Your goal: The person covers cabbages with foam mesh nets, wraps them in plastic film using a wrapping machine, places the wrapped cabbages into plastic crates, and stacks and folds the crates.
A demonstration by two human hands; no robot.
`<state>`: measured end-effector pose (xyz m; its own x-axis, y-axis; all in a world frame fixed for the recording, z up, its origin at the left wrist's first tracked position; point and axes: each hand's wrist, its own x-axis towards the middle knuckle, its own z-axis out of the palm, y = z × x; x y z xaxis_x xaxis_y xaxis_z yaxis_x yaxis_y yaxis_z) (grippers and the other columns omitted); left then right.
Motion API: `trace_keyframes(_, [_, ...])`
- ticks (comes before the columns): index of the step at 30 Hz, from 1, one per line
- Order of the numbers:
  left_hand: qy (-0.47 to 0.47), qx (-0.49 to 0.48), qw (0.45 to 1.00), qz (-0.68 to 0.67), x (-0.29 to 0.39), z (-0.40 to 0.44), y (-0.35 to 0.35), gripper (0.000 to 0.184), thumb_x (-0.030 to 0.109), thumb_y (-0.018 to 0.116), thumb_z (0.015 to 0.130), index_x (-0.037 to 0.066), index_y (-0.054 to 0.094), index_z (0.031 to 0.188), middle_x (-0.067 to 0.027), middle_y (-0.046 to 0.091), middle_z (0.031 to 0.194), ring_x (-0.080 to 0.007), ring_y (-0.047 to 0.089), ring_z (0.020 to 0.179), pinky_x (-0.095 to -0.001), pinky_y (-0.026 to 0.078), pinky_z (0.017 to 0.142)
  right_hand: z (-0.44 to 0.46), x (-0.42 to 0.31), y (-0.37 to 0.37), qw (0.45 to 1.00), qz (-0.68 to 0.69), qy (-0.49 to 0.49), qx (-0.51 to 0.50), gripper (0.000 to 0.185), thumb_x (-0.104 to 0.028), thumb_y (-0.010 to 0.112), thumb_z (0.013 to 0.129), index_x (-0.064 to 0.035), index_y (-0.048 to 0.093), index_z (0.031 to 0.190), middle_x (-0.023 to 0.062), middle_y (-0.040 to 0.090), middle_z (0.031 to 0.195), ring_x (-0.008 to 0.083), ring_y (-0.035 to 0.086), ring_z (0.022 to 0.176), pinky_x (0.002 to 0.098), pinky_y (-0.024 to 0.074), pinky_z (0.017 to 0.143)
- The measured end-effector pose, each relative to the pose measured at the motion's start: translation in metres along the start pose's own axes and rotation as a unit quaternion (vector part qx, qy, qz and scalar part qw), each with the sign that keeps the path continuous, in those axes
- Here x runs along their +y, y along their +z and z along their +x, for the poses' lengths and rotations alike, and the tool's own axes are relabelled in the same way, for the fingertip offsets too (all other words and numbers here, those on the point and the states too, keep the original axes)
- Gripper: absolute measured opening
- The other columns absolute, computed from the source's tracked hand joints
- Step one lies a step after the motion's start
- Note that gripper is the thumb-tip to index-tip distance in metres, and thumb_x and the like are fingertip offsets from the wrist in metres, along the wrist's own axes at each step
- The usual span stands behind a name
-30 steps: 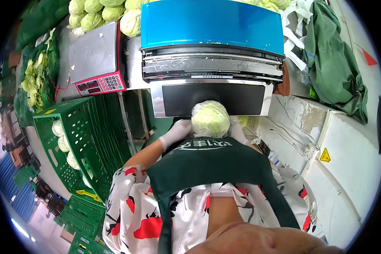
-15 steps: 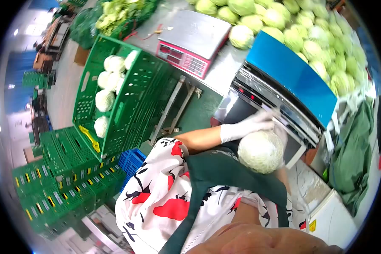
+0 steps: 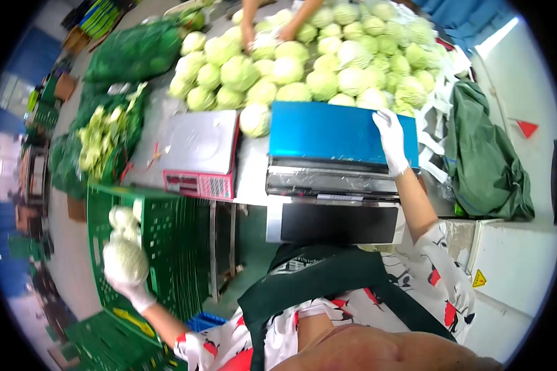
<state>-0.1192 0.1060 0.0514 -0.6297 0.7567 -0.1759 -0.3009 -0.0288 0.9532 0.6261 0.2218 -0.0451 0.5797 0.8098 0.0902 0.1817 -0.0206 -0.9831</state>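
Observation:
My left hand [image 3: 127,290] is closed around the underside of a pale cabbage [image 3: 125,261], which looks wrapped in clear film. It holds this cabbage over the opening of a green plastic crate [image 3: 170,247], where several other pale cabbages [image 3: 122,217] lie. On the other side, my right hand [image 3: 390,137] reaches over the blue cover [image 3: 328,133] of a film-wrapping machine with its fingers stretched out. Nothing shows in it, and its fingertips are near the pile of green cabbages [image 3: 353,55]. Both hands wear white gloves.
A scale [image 3: 199,145] with a red front stands left of the machine, beside a single cabbage [image 3: 255,120]. Another person's hands [image 3: 284,32] work among the cabbages at the back. Green net sacks [image 3: 136,52] lie at the left, and a green cloth [image 3: 486,154] hangs at the right.
The cabbage held in front of the machine is now in my left hand at the crate. My right hand has moved off to the back, over the blue cover. The view has turned.

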Motion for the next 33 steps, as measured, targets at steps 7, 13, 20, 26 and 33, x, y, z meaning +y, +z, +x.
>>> trace_keyframes(7, [0.232, 0.192, 0.698, 0.649, 0.009, 0.041, -0.035, 0.065, 0.039, 0.067, 0.093, -0.004, 0.052, 0.139, -0.0244, 0.051, 0.143, -0.0338, 0.048, 0.132, -0.0402, 0.036, 0.112, 0.214, 0.035, 0.034, 0.995, -0.087, 0.033, 0.025, 0.086, -0.045, 0.082, 0.073, 0.0107, 0.051, 0.130, 0.0308, 0.060, 0.126, 0.0327, 0.058, 0.122, 0.0353, 0.0457, 0.101])
trace_keyframes(13, [0.322, -0.158, 0.781, 0.511, -0.072, 0.021, 0.239, 0.042, 0.007, 0.061, 0.093, -0.001, 0.057, 0.134, -0.0152, 0.061, 0.131, -0.0258, 0.056, 0.122, -0.0365, 0.039, 0.108, 0.325, 0.054, 0.105, 0.927, -0.351, 0.087, 0.097, 0.122, -0.059, 0.086, 0.059, 0.0070, 0.032, 0.146, 0.0318, 0.057, 0.130, 0.0419, 0.057, 0.121, 0.0400, 0.0488, 0.100])
trace_keyframes(20, [0.234, -0.420, 0.777, 0.407, -0.125, -0.034, 0.425, 0.032, 0.003, 0.060, 0.093, -0.004, 0.064, 0.124, -0.0152, 0.071, 0.115, -0.0218, 0.067, 0.109, -0.0340, 0.047, 0.100, 0.331, 0.062, 0.066, 0.967, -0.247, 0.022, -0.060, 0.105, -0.058, 0.084, 0.064, 0.0048, 0.046, 0.140, 0.0270, 0.059, 0.130, 0.0361, 0.058, 0.122, 0.0422, 0.0480, 0.101])
trace_keyframes(26, [0.070, -0.518, 0.812, 0.259, -0.177, -0.080, 0.520, 0.035, 0.007, 0.055, 0.100, -0.003, 0.057, 0.134, -0.0139, 0.067, 0.122, -0.0192, 0.063, 0.115, -0.0308, 0.046, 0.102, 0.308, 0.063, -0.017, 0.877, 0.372, 0.186, -0.243, 0.058, -0.028, 0.067, 0.093, -0.0016, 0.048, 0.141, 0.0116, 0.062, 0.130, 0.0222, 0.062, 0.116, 0.0342, 0.0514, 0.096])
trace_keyframes(33, [0.024, -0.641, 0.745, 0.182, -0.234, -0.183, 0.565, 0.091, 0.017, 0.072, 0.089, 0.012, 0.014, 0.160, -0.0184, 0.036, 0.154, -0.0282, 0.046, 0.135, -0.0374, 0.050, 0.100, 0.090, -0.033, -0.045, 0.956, -0.100, -0.118, -0.250, 0.081, -0.036, 0.084, 0.072, -0.0068, 0.049, 0.139, 0.0134, 0.056, 0.132, 0.0302, 0.056, 0.121, 0.0419, 0.0460, 0.103])
